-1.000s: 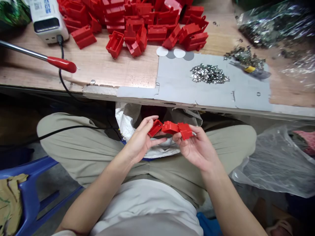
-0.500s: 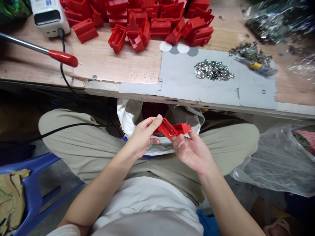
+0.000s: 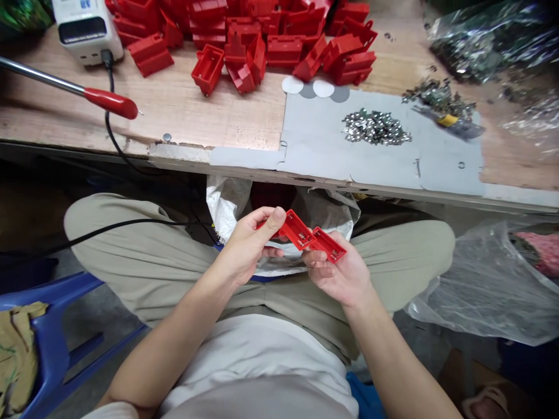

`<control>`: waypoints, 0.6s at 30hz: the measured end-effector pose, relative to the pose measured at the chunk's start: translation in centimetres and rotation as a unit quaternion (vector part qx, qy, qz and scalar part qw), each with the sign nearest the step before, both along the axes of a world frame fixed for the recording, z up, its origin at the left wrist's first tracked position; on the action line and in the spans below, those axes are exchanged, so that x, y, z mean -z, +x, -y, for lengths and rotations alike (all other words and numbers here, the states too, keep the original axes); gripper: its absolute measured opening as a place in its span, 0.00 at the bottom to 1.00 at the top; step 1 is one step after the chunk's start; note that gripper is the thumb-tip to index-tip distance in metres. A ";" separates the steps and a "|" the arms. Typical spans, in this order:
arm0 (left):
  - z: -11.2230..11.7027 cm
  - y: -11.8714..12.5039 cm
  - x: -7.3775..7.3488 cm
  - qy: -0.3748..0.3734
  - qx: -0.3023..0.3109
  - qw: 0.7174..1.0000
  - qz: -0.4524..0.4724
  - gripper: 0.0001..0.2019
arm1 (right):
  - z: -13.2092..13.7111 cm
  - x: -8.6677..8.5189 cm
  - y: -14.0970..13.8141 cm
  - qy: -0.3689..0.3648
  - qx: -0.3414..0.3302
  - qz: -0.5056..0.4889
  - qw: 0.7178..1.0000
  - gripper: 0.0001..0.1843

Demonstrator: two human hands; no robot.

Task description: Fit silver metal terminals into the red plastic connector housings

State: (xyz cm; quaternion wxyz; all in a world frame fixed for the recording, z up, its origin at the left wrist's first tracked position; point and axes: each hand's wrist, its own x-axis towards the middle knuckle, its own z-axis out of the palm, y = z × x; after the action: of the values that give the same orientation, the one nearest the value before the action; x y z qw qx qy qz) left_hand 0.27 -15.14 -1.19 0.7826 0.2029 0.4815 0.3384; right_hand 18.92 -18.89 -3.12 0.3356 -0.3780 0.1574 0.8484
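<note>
1. Red plastic box no. 1 [image 3: 298, 229] is showing its open side, w/ small metal bits inside; the person's L hand [image 3: 248, 241] is grasping it, thumb on top, fingers partly hidden behind.
2. Red box no. 2 [image 3: 331, 244] is lying in the R hand [image 3: 338, 276], also open side up w/ metal bits inside; that hand is gripping it, fingers curling round the near side.
3. Both boxes are hovering over the lap, above a white sack [image 3: 222, 203] b/w the knees. Their ends are meeting in view; can't tell if they're actually touching.
4. On the wood table [image 3: 218, 125], more red boxes [image 3: 283, 51] are sitting heaped at the back, a few lying nearer the front.
5. Grey sheet [image 3: 314, 148], R of centre, is carrying a pile of shiny metal pcs [image 3: 376, 127]; a second metal heap [image 3: 439, 99] is lying just to its R.
6. Far L, a white device [image 3: 85, 35] is standing w/ a black cable [image 3: 110, 84] plugged in; a red-handled tool [image 3: 111, 103] is crossing in front of the cable.
</note>
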 end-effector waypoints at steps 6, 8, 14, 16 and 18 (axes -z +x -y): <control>0.0 -0.2 0.3 -0.010 -0.008 1.000 0.025 0.22 | 0.3 -0.2 -0.1 0.106 -0.050 0.099 0.988 0.19; -0.1 -0.3 0.3 -0.018 -0.007 0.999 0.035 0.22 | 0.3 -0.3 -0.2 0.129 -0.069 0.125 0.981 0.19; -0.1 -0.4 0.2 -0.055 -0.008 0.997 0.055 0.28 | 0.2 -0.9 -0.5 0.122 -0.067 0.114 0.984 0.15; -0.1 -0.5 0.3 -0.067 -0.012 0.996 0.059 0.29 | 0.2 -1.1 -0.6 0.133 -0.078 0.125 0.980 0.14; -0.2 -0.5 0.3 -0.074 -0.021 0.994 0.072 0.29 | 0.2 -1.2 -0.6 0.142 -0.080 0.133 0.978 0.13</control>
State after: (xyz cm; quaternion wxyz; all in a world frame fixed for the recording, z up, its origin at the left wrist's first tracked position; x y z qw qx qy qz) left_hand -0.23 -14.97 -1.45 0.8209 0.1097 0.4514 0.3322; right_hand 18.27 -19.09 -1.89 0.3347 -0.4472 -0.0417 0.8284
